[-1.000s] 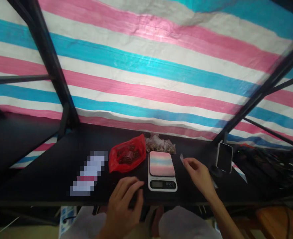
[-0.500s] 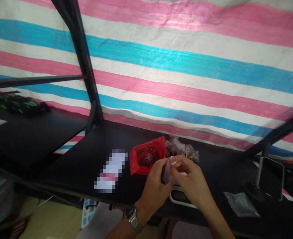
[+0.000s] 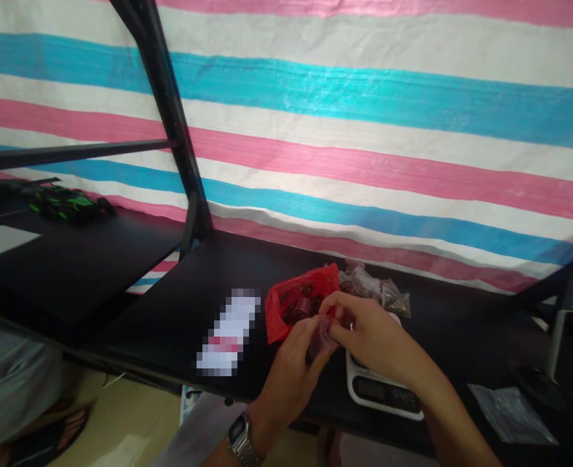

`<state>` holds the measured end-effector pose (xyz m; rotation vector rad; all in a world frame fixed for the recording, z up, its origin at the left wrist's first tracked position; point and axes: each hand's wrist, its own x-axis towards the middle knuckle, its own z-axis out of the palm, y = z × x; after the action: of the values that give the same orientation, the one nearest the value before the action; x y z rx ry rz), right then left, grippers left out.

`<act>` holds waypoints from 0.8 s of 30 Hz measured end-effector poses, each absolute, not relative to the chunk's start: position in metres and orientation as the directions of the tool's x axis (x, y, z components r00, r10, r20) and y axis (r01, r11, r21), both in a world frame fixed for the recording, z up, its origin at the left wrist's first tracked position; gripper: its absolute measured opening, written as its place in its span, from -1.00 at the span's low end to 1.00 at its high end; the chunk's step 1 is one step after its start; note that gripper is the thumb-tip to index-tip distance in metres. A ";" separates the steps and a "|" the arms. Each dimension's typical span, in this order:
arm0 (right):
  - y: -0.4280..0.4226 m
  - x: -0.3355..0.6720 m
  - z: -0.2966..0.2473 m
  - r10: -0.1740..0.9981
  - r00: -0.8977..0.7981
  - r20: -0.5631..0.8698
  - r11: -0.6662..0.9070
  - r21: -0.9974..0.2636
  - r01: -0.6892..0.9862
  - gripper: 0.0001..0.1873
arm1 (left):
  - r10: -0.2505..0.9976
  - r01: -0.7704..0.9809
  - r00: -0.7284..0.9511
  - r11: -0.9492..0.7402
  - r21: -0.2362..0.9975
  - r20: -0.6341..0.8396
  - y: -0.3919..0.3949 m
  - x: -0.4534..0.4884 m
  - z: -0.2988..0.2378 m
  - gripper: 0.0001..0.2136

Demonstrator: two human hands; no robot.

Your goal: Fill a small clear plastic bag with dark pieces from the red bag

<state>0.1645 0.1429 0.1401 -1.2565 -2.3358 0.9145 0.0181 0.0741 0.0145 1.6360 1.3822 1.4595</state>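
A small clear plastic bag (image 3: 323,332) is held between my hands, low over the black table. My left hand (image 3: 286,366) is closed round its lower side, and my right hand (image 3: 364,327) pinches its top edge. Just beyond them stands an open red bag (image 3: 275,319) with small dark brown pieces and a small reddish cup (image 3: 297,310) inside. Behind my right hand lie several filled clear bags (image 3: 364,283). Partly under my right forearm is a white digital scale (image 3: 386,403) with a dark display; my hand covers its top.
Flat clear bags (image 3: 513,415) lie at right, near a phone on a stand (image 3: 559,347). A blurred-out white sheet (image 3: 228,332) is left of the red bag. A green and black toy car (image 3: 67,202) sits on the left table. Another person's foot (image 3: 67,431) shows below.
My right hand has shifted left across the top of the small bag, uncovering the scale's display. The view has turned slightly, moving the table things rightward.
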 end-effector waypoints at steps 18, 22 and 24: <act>0.149 0.156 0.138 0.802 -0.597 0.023 0.382 -0.789 0.482 -0.74 | 0.914 0.370 -0.276 -0.184 0.911 0.297 0.074 0.031 0.013 -0.44; 0.149 0.160 0.136 0.821 -0.567 0.062 0.386 -0.792 0.473 -0.75 | 0.905 0.364 -0.262 -0.229 0.903 0.335 0.073 0.029 0.017 -0.56; 0.150 0.165 0.132 0.827 -0.557 0.075 0.388 -0.794 0.468 -0.75 | 0.895 0.379 -0.214 -0.292 0.878 0.391 0.074 0.026 0.017 -0.61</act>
<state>0.1648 0.1500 0.1321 -1.1111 -2.1863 1.0307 0.0256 0.0739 0.0169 1.5994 1.5038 1.5228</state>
